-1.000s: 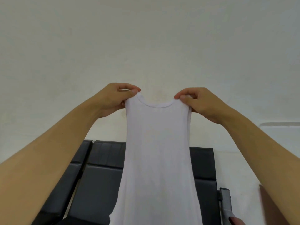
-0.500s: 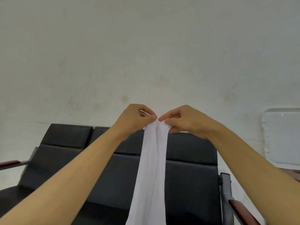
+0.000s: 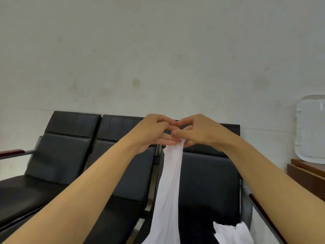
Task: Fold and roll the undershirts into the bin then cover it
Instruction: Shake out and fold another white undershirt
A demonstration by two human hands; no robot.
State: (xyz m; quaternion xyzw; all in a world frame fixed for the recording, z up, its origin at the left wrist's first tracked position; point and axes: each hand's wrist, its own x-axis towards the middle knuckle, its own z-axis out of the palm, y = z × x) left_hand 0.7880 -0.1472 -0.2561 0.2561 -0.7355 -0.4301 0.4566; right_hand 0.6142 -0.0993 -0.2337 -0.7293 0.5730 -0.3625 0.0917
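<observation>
1 view only: head cam, worn by the person, wide-angle w/ bent edges. It faces fwd and only a little down, toward a pale wall (image 3: 158,50) that fills the upper half. Both forearms run in from the bottom corners and meet near centre, so left hand (image 3: 154,132) and right hand (image 3: 197,132) sit close to the lens. Black seats (image 3: 70,155) lie farther off, across the lower half. Wooden cabinet (image 3: 306,175) is cut by the right edge. No 2nd view shares any of it.

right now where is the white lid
In the head view the white lid stands at the far right edge, leaning against the wall above a brown wooden cabinet, right of the black seats.
</observation>
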